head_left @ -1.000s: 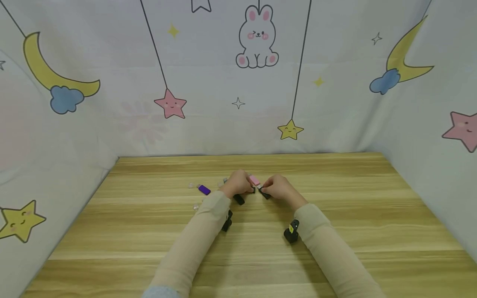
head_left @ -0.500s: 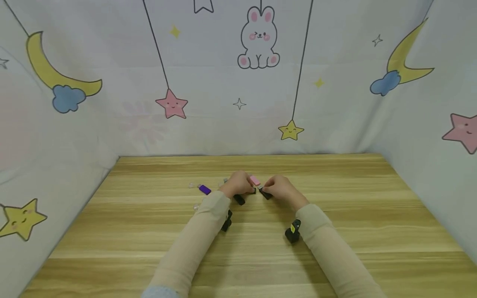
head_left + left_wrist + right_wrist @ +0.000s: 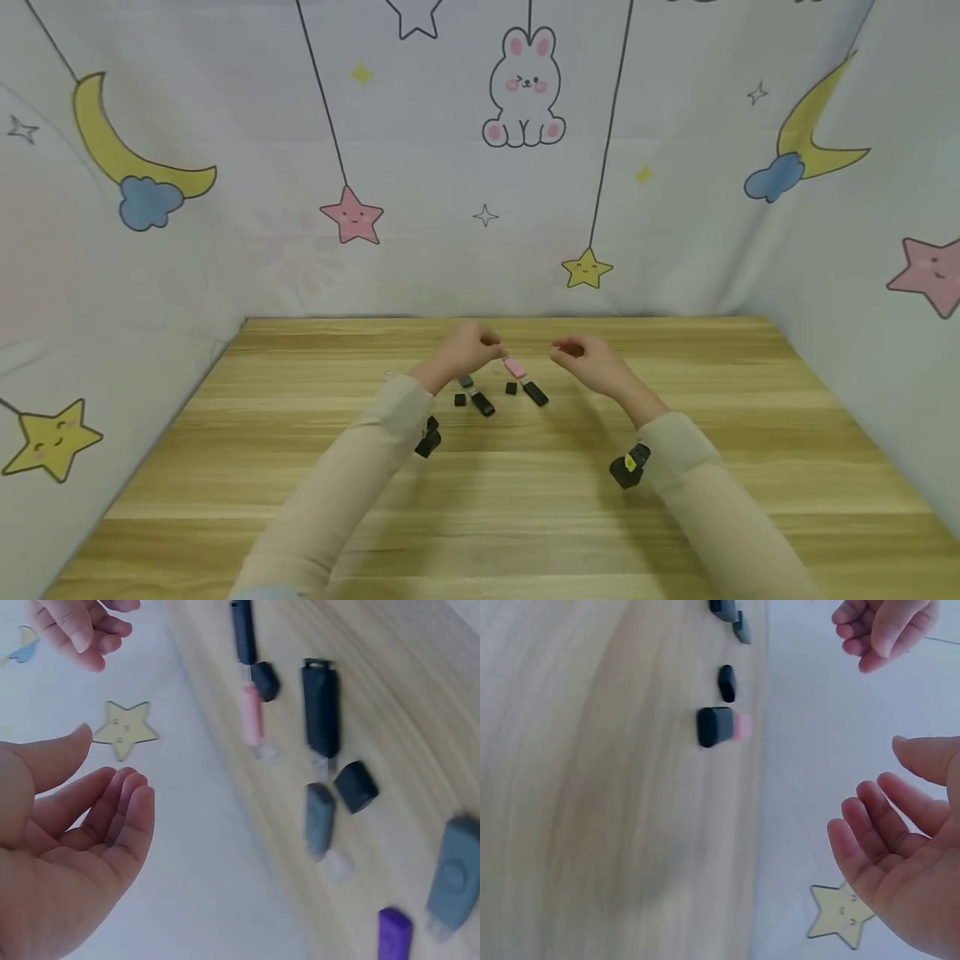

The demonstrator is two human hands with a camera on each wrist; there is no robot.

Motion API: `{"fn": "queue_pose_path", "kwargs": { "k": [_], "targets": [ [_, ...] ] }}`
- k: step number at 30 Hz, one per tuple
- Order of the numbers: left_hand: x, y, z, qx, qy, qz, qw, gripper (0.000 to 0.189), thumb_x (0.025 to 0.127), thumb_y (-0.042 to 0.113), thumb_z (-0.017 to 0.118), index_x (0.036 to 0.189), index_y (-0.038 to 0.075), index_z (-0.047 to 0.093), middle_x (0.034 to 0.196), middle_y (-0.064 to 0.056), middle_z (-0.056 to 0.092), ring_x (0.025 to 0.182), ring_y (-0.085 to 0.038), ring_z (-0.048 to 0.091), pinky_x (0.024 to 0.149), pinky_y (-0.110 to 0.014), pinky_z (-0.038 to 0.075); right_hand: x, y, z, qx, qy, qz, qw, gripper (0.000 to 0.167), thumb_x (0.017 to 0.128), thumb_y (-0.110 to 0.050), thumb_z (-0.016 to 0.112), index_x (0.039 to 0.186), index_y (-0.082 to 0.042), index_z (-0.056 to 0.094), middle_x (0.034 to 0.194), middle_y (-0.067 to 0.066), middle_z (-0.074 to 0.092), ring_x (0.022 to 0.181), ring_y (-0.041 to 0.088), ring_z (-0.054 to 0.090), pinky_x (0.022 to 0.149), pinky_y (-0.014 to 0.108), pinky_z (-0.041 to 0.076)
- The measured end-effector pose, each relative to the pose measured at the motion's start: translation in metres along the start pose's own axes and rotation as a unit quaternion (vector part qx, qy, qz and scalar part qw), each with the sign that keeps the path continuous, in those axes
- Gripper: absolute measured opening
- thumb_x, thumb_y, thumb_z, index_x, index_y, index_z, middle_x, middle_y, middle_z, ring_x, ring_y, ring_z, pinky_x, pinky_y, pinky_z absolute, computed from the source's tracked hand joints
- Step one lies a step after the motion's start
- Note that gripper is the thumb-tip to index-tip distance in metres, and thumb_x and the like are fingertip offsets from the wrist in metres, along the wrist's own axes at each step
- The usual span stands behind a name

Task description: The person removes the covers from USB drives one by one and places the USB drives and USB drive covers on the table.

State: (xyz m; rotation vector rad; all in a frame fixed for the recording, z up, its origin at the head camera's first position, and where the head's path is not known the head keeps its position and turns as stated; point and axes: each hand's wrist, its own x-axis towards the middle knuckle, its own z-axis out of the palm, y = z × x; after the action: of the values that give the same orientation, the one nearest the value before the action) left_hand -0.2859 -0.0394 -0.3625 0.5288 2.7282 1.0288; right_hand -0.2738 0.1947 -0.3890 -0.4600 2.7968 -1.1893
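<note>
My left hand (image 3: pixel 463 350) is raised above the table, fingers loosely bent, holding nothing. To its right hovers my right hand (image 3: pixel 592 362), also empty, its fingers slightly curled. Between and below them lie a black USB flash drive (image 3: pixel 535 392), end to end with a pink USB flash drive (image 3: pixel 513 367), and a small black cap (image 3: pixel 512 388) beside them. Another black USB flash drive (image 3: pixel 322 709) points at a grey one (image 3: pixel 319 819), with a black cap (image 3: pixel 356 786) alongside. In the head view my left hand and forearm hide the drives farther left.
In the left wrist view, a purple USB flash drive (image 3: pixel 394 935) and a larger grey one (image 3: pixel 456 874) lie apart. A clear cap (image 3: pixel 337 864) sits by the grey drive's end. A printed cloth (image 3: pixel 420 275) hangs behind the wooden table (image 3: pixel 517 517).
Both hands have lifted off the table and moved apart, the left to the left, the right to the right. The right-hand black drive and its cap are let go and lie on the table.
</note>
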Motion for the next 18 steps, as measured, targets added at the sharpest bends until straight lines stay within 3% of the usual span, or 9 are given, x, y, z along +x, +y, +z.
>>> {"fn": "queue_pose_path", "kwargs": {
  "k": [7, 11, 18],
  "targets": [
    [-0.027, 0.01, -0.029, 0.001, 0.047, 0.041, 0.9981, 0.042, 0.098, 0.028, 0.056, 0.131, 0.001, 0.057, 0.123, -0.016, 0.062, 0.111, -0.03, 0.058, 0.092, -0.044, 0.049, -0.019, -0.008, -0.028, 0.0, 0.033, -0.063, 0.9975, 0.049, 0.098, -0.028, 0.057, 0.136, 0.002, 0.049, 0.134, 0.021, 0.054, 0.122, 0.037, 0.049, 0.101, 0.052, 0.04],
    [-0.044, 0.009, -0.04, 0.009, 0.079, 0.076, 0.9939, 0.045, 0.099, 0.028, 0.056, 0.134, 0.0, 0.053, 0.126, -0.019, 0.059, 0.112, -0.032, 0.056, 0.092, -0.046, 0.048, -0.032, -0.012, -0.041, -0.046, 0.048, -0.081, 0.9946, 0.057, 0.096, -0.036, 0.058, 0.14, -0.001, 0.046, 0.141, 0.02, 0.046, 0.131, 0.039, 0.04, 0.105, 0.057, 0.034],
    [-0.073, -0.001, -0.045, 0.066, 0.099, 0.11, 0.9868, 0.061, 0.097, 0.042, 0.055, 0.146, 0.008, 0.04, 0.147, -0.014, 0.042, 0.135, -0.032, 0.038, 0.108, -0.052, 0.033, -0.05, -0.01, -0.052, -0.151, 0.059, -0.128, 0.9785, 0.07, 0.091, -0.04, 0.065, 0.145, -0.004, 0.04, 0.15, 0.018, 0.037, 0.137, 0.041, 0.032, 0.107, 0.061, 0.029]
  ]
}}
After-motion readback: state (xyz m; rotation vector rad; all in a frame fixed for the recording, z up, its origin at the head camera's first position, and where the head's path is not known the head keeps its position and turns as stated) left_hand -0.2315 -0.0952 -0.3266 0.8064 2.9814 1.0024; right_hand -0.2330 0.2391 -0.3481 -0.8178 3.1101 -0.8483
